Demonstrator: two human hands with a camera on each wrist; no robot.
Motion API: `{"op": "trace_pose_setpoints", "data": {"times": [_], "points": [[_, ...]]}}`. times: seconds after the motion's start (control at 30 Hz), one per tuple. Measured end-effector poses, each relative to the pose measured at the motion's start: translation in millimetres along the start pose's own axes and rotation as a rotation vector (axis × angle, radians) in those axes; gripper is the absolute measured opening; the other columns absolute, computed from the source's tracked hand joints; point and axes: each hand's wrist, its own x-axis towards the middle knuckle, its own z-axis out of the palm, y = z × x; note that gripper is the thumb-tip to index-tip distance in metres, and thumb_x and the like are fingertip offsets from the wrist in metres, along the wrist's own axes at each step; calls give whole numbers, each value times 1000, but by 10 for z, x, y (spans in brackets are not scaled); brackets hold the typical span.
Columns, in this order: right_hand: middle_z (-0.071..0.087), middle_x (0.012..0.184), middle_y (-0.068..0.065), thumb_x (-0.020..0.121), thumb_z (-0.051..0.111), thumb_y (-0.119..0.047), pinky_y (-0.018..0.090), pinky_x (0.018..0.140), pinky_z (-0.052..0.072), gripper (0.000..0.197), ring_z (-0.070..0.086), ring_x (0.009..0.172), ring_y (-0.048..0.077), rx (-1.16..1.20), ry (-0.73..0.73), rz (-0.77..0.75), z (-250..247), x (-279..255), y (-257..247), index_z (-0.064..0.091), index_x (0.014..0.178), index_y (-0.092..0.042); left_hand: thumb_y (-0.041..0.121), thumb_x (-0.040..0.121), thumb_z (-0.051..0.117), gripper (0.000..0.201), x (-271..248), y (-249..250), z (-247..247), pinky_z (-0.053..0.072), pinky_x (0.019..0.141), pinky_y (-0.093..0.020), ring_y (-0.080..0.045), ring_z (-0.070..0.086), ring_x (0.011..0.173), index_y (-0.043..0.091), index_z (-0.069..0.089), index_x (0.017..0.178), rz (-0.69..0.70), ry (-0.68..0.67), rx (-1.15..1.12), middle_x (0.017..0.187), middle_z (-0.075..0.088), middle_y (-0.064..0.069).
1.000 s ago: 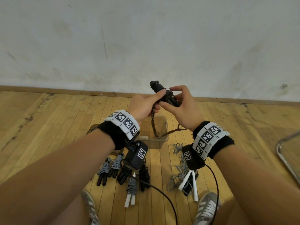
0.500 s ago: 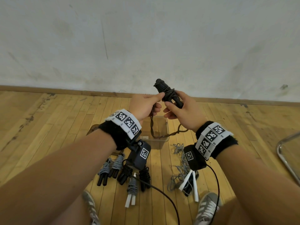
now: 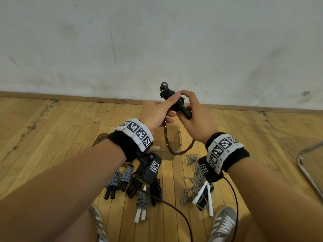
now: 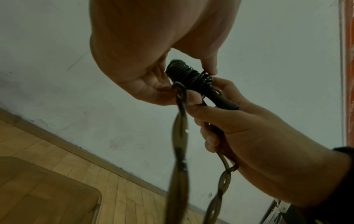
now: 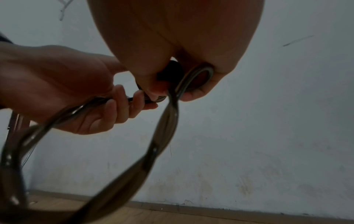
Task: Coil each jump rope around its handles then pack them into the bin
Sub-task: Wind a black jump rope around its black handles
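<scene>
**ropefan22:** So what's going on with the hands here?

**gymrat_k:** Both are up in front of the white wall (image 3: 157,41), working on one black jump rope with dark handles (image 3: 172,100). The left hand (image 3: 157,114) has its thumb pressed along the wound part and its fingers curled round the loose twisted cord (image 3: 166,135) that hangs down from it. The right hand (image 3: 195,119) is wrapped round the handle end, fingers curled under, with its index fingertip up on the coils. So both are closed on that rope, neither one relaxed.

**ropefan22:** How much is wound?

**gymrat_k:** The top of the handles is covered in tight black turns. The rest droops in a loop below the hands and comes back up under the right palm. It hangs above the clear plastic bin (image 3: 178,137) on the wooden plank floor (image 3: 52,137).

**ropefan22:** And the others?

**gymrat_k:** Near the person's grey sneakers (image 3: 223,222) there's a row of coiled bundles (image 3: 125,180) on the floor, some grey cord on black handles, one grey on white handles (image 3: 140,206), one all black. To the right of them lies a loose grey rope with white handles (image 3: 201,191), a tangled heap. None of them sit in the bin as far as the head view shows.
</scene>
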Motion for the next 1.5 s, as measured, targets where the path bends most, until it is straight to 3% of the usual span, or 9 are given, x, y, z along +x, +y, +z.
{"op": "trace_pose_setpoints", "data": {"times": [0.13,0.27,0.4,0.67,1.0,1.17,1.27,1.4,1.5], "points": [[69,94,6,97,65,-22,31,59,52,57,58,57,9,340,-61,94,-38,-8,-55,33,142,-34,59,89,69,53,21,-4,-35,55,58,-21,-9,68,60,7,77,95,40,1,5,78,77,-7],[74,86,8,105,53,-36,33,61,54,50,67,63,22,635,-99,316,-79,8,-111,33,149,-28,56,94,63,50,32,-10,-16,57,65,-25,-12,70,67,9,77,95,58,-33,-3,86,78,-11],[75,88,10,106,52,-27,32,70,61,40,72,72,18,577,-137,269,-107,13,-114,47,144,-17,58,94,62,47,46,-33,-19,56,61,-24,-11,68,62,13,76,101,17,-67,14,82,74,-5],[69,117,-2,98,66,-22,43,86,61,60,75,83,10,285,5,191,-67,21,49,39,152,-17,36,93,73,29,79,-105,-31,50,56,-22,-8,63,57,8,76,99,24,-68,11,67,68,3],[74,92,-2,87,79,-23,26,70,61,64,73,71,4,178,15,151,-65,3,-17,41,137,-35,59,83,74,47,35,-63,-1,52,58,-23,-8,65,59,15,78,98,33,-21,40,69,69,1],[74,98,16,95,70,-17,38,73,63,52,76,79,28,599,-114,241,-140,6,-115,43,138,-30,48,89,74,44,84,-88,-34,49,57,-23,-8,59,56,5,77,98,52,-22,0,64,64,3],[74,100,22,106,49,-32,44,73,60,33,73,77,35,806,-153,378,-164,24,-139,44,139,-28,45,91,73,40,94,-93,-40,49,58,-22,-8,59,57,5,76,97,65,-30,5,65,64,3],[68,73,8,110,39,-31,35,58,50,33,60,58,22,725,-168,380,-85,39,-62,45,140,-20,42,91,74,37,99,-104,-27,49,56,-21,-7,58,55,6,76,99,60,-25,-11,67,63,2],[59,70,1,109,41,-32,32,55,44,35,53,55,12,514,-125,281,-30,55,-20,42,142,-20,39,91,76,33,109,-94,-28,49,54,-21,-7,58,54,7,76,98,45,3,-10,65,65,3]]}}
